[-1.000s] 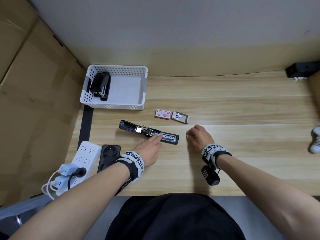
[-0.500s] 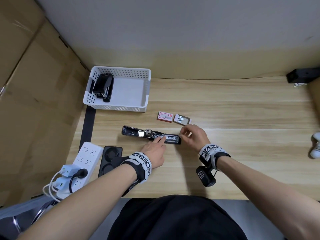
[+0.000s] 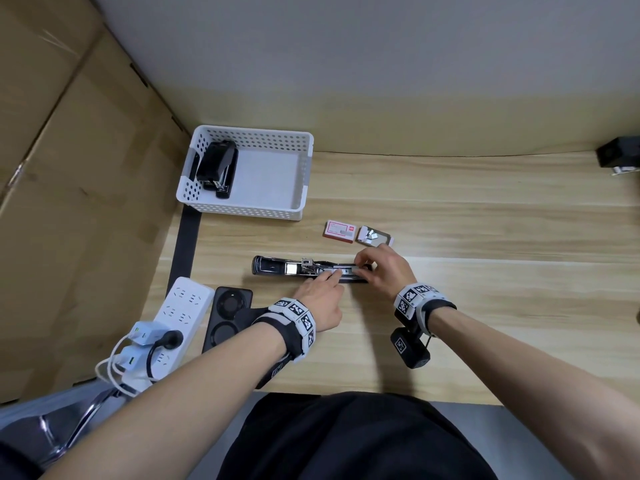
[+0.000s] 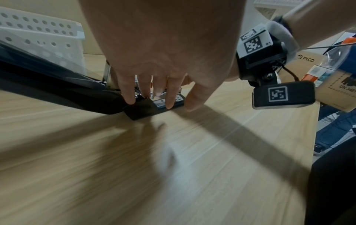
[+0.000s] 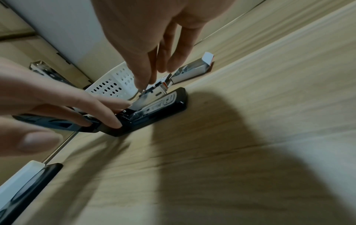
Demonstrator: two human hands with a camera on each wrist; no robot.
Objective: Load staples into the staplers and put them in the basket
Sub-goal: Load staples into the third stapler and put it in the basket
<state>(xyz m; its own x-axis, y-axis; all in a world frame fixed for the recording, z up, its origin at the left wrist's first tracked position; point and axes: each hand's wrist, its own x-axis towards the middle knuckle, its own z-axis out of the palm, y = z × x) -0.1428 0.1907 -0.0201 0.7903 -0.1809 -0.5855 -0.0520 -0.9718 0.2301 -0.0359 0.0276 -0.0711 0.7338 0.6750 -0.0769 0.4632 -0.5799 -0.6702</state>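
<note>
A black stapler [image 3: 273, 268] lies opened flat on the wooden table, its metal magazine facing up. My left hand [image 3: 325, 282] presses straight fingers [image 4: 169, 99] down on the base near the hinge. My right hand [image 3: 363, 268] pinches a silver staple strip [image 5: 141, 101] between thumb and forefinger, tilted over the magazine's right end [image 5: 154, 112]. Just behind lie a closed red staple box [image 3: 340, 231] and an open staple box [image 3: 374, 235]. The white perforated basket [image 3: 242, 211] at the back left holds a second black stapler [image 3: 218, 168].
A white power strip [image 3: 183, 310] with plugs and a black device [image 3: 227, 317] lie left of my left wrist. Cardboard [image 3: 69, 202] walls off the left side. A black box [image 3: 620, 155] sits at the far right edge.
My right hand has moved left from the bare table onto the stapler's magazine end, bringing the staple strip. My left hand has stayed pressing on the stapler.
</note>
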